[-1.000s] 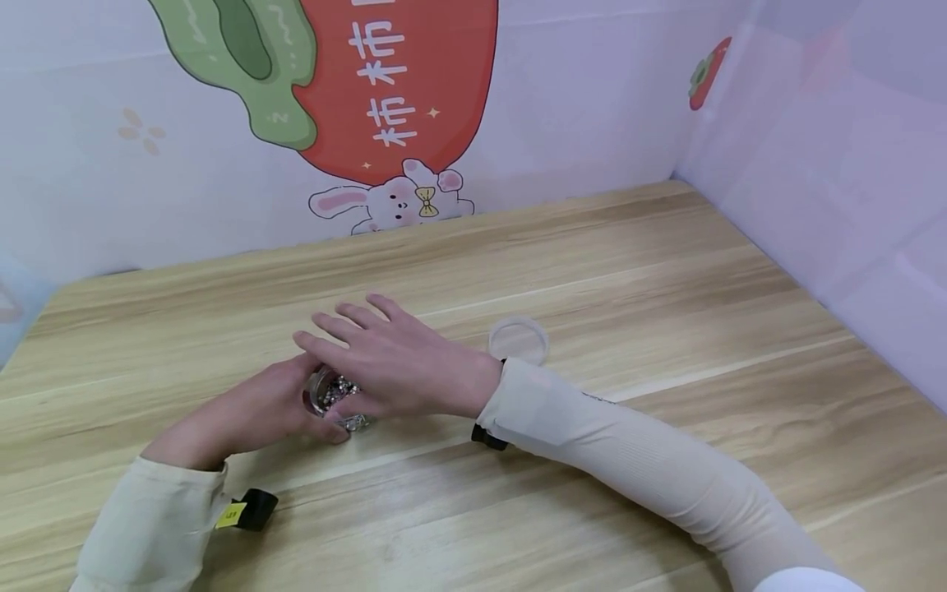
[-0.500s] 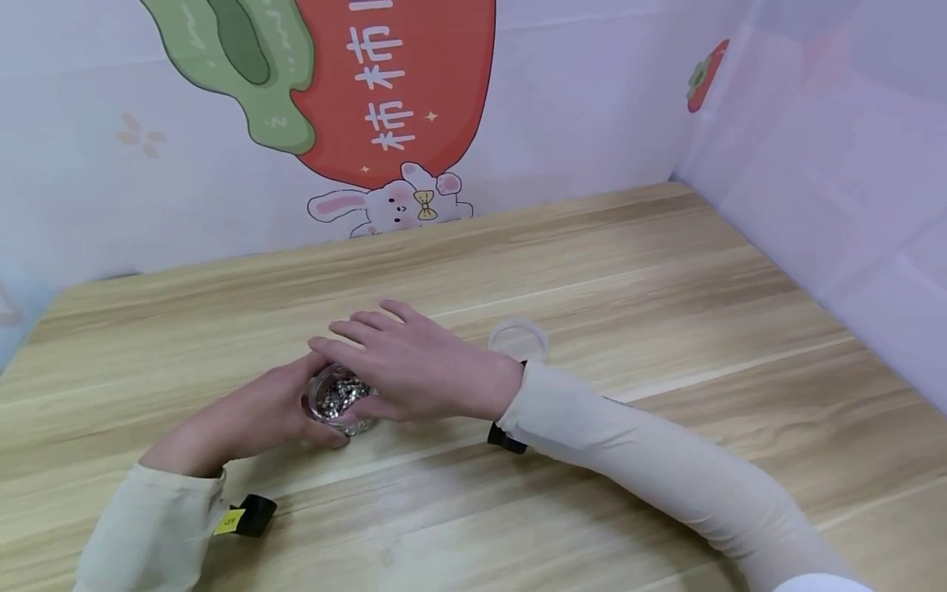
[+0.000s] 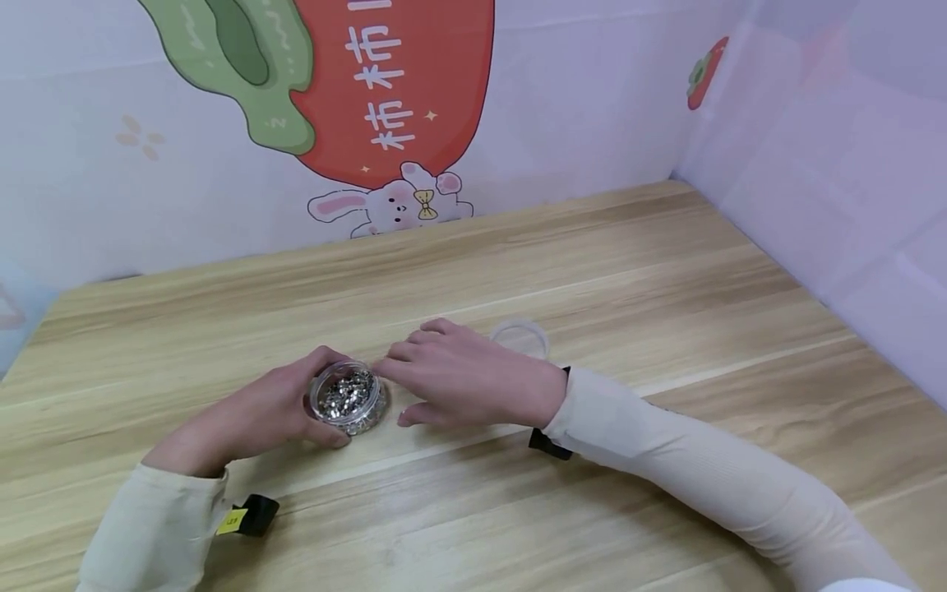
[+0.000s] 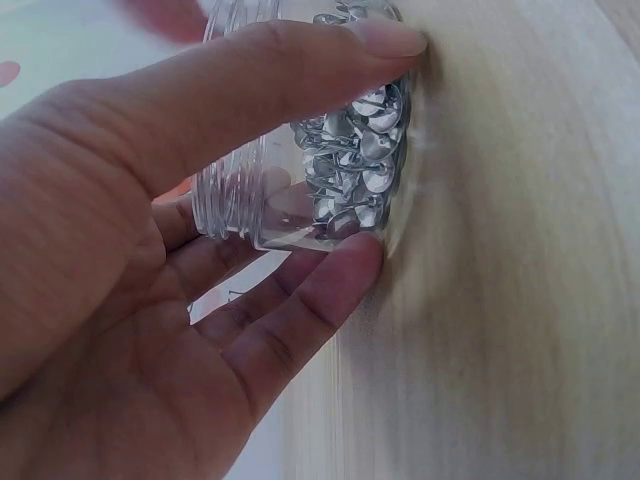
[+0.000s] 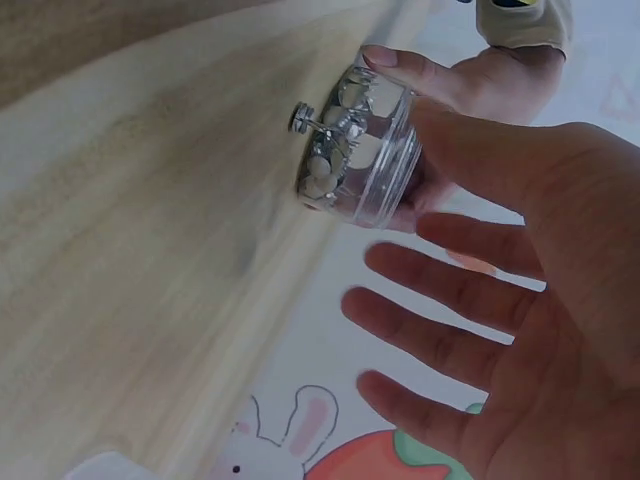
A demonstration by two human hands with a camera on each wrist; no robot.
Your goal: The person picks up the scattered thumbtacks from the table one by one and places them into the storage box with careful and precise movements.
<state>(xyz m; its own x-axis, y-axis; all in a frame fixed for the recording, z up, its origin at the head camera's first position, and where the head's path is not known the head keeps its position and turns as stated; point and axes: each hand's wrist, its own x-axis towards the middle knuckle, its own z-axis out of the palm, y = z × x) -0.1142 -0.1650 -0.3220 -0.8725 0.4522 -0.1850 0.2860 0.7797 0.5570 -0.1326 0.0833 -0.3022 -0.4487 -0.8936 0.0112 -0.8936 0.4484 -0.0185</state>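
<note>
A clear, round plastic jar (image 3: pixel 348 399) of silver thumbtacks (image 4: pixel 355 165) stands uncovered on the wooden table. Its threaded rim shows in both wrist views. My left hand (image 3: pixel 284 403) grips it from the left, thumb on the near side and fingers round the far side. Just right of the jar, my right hand (image 3: pixel 466 374) is low over the table with nothing in it. In the right wrist view its fingers (image 5: pixel 430 330) are spread apart. A small shiny metal piece (image 5: pixel 301 118) shows beside the jar's base there.
Behind the right hand lies a clear round lid (image 3: pixel 520 330), partly covered by it in the head view. The wooden table (image 3: pixel 629 288) meets a printed back wall (image 3: pixel 577 99) and a pale wall on the right.
My right hand has moved right, off the jar's mouth, so the thumbtacks now show fully. The left hand has kept its hold on the jar in the same place.
</note>
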